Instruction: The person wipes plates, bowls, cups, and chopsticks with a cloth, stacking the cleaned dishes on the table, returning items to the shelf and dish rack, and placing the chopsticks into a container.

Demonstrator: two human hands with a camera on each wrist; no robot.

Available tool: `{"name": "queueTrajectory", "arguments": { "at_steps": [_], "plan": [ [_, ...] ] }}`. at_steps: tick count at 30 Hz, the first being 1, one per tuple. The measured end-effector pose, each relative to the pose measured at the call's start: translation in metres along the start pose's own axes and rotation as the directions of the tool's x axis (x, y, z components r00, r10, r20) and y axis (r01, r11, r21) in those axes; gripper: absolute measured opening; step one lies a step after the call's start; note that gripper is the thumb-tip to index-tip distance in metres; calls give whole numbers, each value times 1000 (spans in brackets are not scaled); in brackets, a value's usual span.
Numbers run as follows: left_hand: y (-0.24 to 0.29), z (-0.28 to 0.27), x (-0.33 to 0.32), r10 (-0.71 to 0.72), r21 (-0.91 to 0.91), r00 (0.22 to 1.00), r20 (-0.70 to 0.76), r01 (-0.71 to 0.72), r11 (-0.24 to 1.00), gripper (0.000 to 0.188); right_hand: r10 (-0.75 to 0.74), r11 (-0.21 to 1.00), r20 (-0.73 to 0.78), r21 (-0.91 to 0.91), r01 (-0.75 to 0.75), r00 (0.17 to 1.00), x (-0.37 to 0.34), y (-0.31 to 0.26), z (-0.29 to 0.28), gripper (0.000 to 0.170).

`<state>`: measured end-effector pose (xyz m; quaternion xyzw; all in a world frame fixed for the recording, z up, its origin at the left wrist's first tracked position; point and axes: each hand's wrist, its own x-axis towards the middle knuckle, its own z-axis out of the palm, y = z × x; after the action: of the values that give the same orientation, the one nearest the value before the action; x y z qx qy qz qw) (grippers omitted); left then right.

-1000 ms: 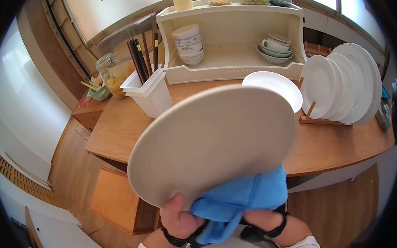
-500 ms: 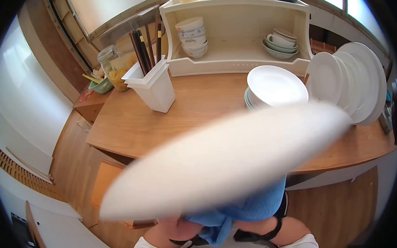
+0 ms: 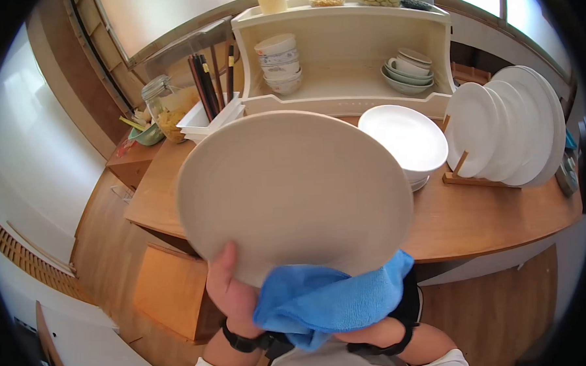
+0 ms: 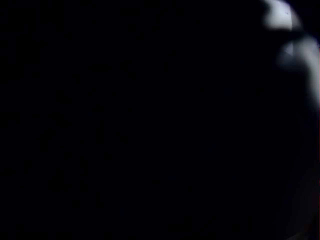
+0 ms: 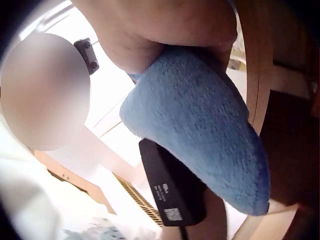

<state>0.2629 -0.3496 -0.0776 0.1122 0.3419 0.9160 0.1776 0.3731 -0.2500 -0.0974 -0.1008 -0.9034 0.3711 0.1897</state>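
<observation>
A large off-white plate [image 3: 293, 189] is held up in front of the body, its broad face toward the head camera. My left hand [image 3: 231, 293] grips its lower left edge, thumb on the near face and the other fingers hidden behind. A blue cloth [image 3: 337, 299] bunches along the plate's lower rim and hangs below it. In the right wrist view, my right hand [image 5: 175, 25] holds the cloth, which droops beneath the fingers; in the head view cloth and plate cover most of this hand. The left wrist view is nearly all dark.
Behind the plate, a white dish [image 3: 405, 135] tops a stack on the wooden table [image 3: 465, 221]. White plates [image 3: 474, 129] stand in a wooden rack at right. A white holder [image 3: 202, 125] with chopsticks is at left. Bowls [image 3: 280, 66] sit in the cream shelf [image 3: 339, 50].
The plate swung to a nearly edge-on, blurred tilt half a second ago and now faces the head camera again, a little left of before. The left thumb shows on its edge; the cloth moved with the hands.
</observation>
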Motion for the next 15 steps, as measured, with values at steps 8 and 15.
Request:
{"name": "queueTrajectory", "arguments": {
  "at_steps": [8,15],
  "plan": [
    [5,-37,66,-118,60,992,-35,119,991,39,-76,990,112,129,61,991,-42,64,-74,51],
    [4,-28,84,-245,172,967,65,231,958,41,20,978,113,204,-42,993,-52,63,-111,50]
  ]
}}
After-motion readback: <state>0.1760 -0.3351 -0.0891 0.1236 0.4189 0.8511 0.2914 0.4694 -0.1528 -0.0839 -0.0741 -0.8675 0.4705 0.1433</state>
